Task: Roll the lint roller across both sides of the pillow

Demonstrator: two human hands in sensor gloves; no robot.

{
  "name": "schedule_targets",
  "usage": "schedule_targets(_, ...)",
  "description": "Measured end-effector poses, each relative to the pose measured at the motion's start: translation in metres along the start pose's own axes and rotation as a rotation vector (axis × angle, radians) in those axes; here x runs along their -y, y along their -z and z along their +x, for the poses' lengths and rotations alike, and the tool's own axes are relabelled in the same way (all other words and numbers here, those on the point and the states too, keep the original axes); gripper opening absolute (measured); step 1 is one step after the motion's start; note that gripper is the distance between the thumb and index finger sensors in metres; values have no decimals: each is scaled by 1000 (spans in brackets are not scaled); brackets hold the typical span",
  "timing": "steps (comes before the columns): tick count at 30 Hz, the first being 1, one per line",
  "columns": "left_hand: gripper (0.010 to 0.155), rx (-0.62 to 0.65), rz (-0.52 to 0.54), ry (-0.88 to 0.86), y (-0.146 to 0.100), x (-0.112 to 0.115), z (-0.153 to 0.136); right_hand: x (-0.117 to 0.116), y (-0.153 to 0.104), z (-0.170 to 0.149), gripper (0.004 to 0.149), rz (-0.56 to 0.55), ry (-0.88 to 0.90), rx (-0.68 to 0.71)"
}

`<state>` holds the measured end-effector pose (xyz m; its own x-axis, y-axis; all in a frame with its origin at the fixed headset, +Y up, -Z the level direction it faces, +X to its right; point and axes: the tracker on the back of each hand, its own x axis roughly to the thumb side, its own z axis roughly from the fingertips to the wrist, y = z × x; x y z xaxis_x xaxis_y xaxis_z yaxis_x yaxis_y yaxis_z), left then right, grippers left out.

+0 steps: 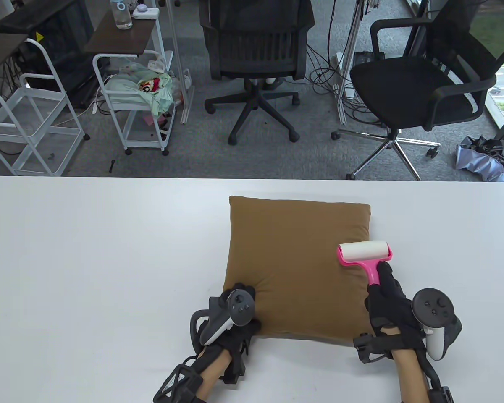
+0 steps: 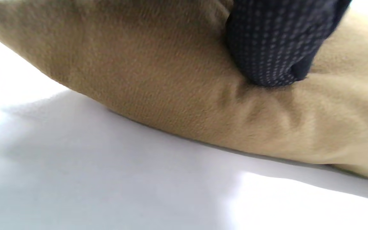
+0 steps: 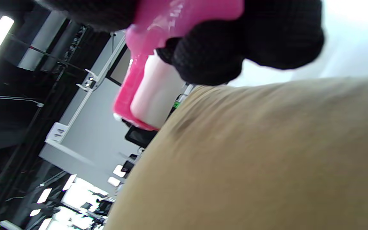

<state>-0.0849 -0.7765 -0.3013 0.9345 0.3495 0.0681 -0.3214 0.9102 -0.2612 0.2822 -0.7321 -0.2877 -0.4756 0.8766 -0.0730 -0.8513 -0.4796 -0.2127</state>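
**Roller on pillow, left hand pinning the corner**

My left hand (image 1: pixel 235 312) is mostly hidden under its tracker (image 1: pixel 231 315) in the table view; finger spread can't be read there. Left wrist view shows one fingertip (image 2: pixel 267 48), dark knit with pale grip dots, pressing into the pillow (image 2: pixel 171 80) and denting it. Rest of that hand is cut off at the top edge.

My right hand (image 1: pixel 388 298) grips the roller (image 1: pixel 365 254) by its pink handle, fingers wrapped around it. Right wrist view is blurred and tilted: black knit fingers (image 3: pixel 251 41) over glossy pink plastic, white cylinder just beyond them, touching the fabric.

Pillow: square, tan-brown, short soft nap, plump with pinched corners, flat on the white table (image 1: pixel 88 260). Its near-left corner is under my left hand; the roller sits ahead of my right hand, at the pillow's right edge. Roll is a white cylinder in a pink frame.
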Motion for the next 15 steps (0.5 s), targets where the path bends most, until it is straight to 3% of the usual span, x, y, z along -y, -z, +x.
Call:
schedule_targets(3,86,-30,-11,-148,-5,-21,-1,-2,-6,12,63,25,62,64)
schedule_targets(7,76,-35,172,-324,-15,-55,22,-8,-15,27,63,2,70,164)
schedule_targets(9,69,4,198,-373,-16,-63,39,-12,-20,35,63,-37,53,210)
schedule_targets(15,68,20,4,-660,-1,-57,87,-35,-37,57,63,-85,-72,351)
